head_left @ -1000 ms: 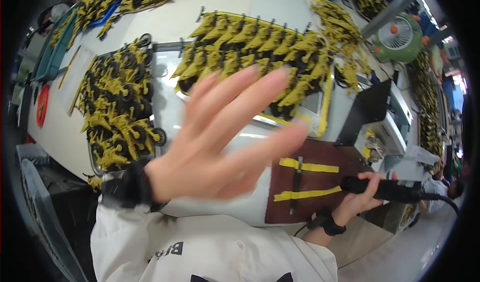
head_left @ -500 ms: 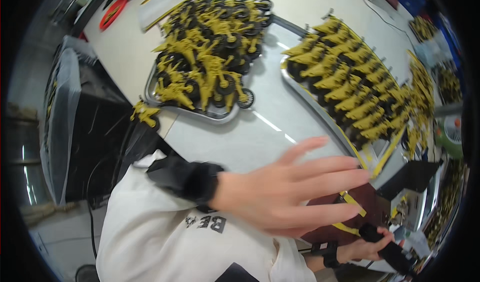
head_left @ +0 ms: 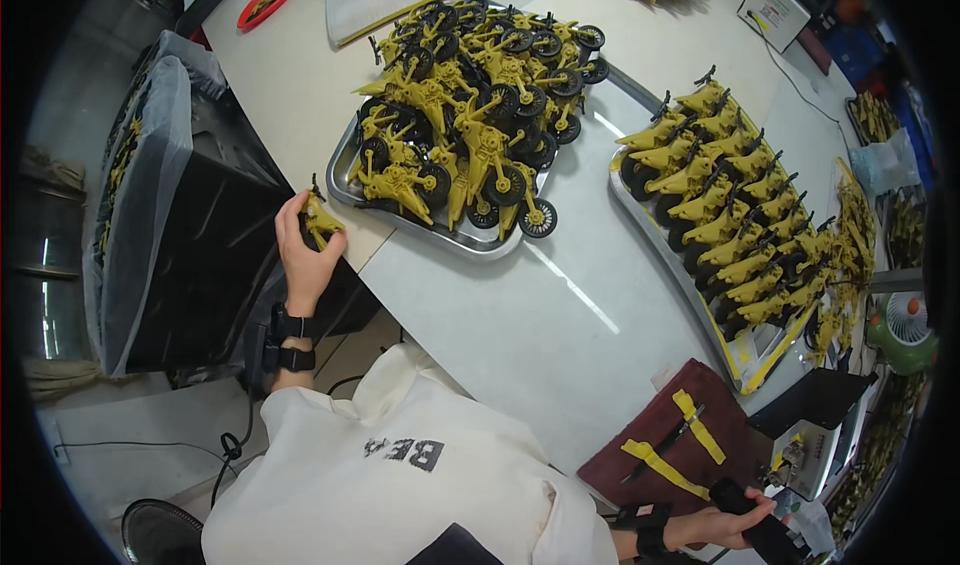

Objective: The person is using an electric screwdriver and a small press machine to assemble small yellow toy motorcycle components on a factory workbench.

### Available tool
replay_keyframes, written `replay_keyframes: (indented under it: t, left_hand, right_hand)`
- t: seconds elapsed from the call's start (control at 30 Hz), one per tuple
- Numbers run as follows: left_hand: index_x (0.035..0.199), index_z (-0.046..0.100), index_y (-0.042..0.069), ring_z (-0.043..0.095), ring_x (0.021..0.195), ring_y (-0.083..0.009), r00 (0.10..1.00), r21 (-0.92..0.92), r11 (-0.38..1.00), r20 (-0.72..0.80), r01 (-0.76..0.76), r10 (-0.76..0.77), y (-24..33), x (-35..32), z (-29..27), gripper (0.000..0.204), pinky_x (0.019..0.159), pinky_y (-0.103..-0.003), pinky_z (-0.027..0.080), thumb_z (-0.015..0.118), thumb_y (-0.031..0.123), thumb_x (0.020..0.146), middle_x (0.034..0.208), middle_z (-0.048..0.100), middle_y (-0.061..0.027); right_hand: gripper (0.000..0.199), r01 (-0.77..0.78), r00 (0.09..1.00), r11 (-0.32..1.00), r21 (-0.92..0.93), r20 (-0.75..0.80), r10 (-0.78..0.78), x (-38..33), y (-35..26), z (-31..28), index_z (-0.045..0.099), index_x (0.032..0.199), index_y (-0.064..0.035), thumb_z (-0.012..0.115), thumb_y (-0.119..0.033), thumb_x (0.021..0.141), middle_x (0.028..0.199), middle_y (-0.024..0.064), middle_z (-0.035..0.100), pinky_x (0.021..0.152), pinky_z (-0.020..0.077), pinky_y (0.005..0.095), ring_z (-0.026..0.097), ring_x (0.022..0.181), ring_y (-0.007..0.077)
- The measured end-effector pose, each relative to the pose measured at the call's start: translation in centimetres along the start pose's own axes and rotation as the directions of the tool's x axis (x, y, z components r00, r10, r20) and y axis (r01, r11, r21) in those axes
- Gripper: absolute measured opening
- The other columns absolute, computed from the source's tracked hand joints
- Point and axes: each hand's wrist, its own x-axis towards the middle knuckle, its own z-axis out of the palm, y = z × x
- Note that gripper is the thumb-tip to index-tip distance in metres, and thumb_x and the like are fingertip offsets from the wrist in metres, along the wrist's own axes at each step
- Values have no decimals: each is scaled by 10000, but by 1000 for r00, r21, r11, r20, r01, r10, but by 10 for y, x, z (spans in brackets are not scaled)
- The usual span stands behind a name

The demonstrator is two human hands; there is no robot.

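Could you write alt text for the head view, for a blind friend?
A person's left hand grips a yellow part at a table's edge; the right hand holds a black tool. Nearby lie a jumbled tray and a neat tray of yellow, wheeled parts.

Your left hand (head_left: 311,250) grips a small yellow piece (head_left: 322,223) at the table's (head_left: 480,335) left edge — near a metal tray (head_left: 480,253) heaped with black-wheeled yellow parts (head_left: 485,140). Farther right, a second tray (head_left: 668,265) carries yellow units (head_left: 735,205) in rows. Near right, your right hand (head_left: 737,526) holds a black tool (head_left: 733,495) — beside a maroon cloth (head_left: 640,420) bearing two yellow strips (head_left: 710,443).
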Motion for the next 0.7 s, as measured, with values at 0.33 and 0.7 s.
replay_keyframes:
  t: [0.33, 0.7]
  left_hand:
    - [1335, 327, 11, 416, 1213, -245, 941, -593, 788, -335, -166, -54, 55, 52, -5, 688, 1016, -370, 348, 670, 27, 739, 1303, 408, -120]
    - [1452, 201, 45, 86, 1395, -407, 976, 27, 977, -41, -212, 213, 97, 75, 34, 880, 1083, -576, 62, 563, 545, 825, 1506, 97, -248]
  right_hand:
    - [438, -30, 998, 999, -33, -54, 28, 1, 1, -4, 434, 1244, 62, 615, -70, 868, 702, 74, 528, 649, 457, 299, 500, 636, 154]
    - [391, -16, 999, 994, -106, 37, 20, 3, 8, -13, 416, 1224, 73, 551, -91, 895, 728, 57, 505, 699, 452, 320, 487, 667, 149]
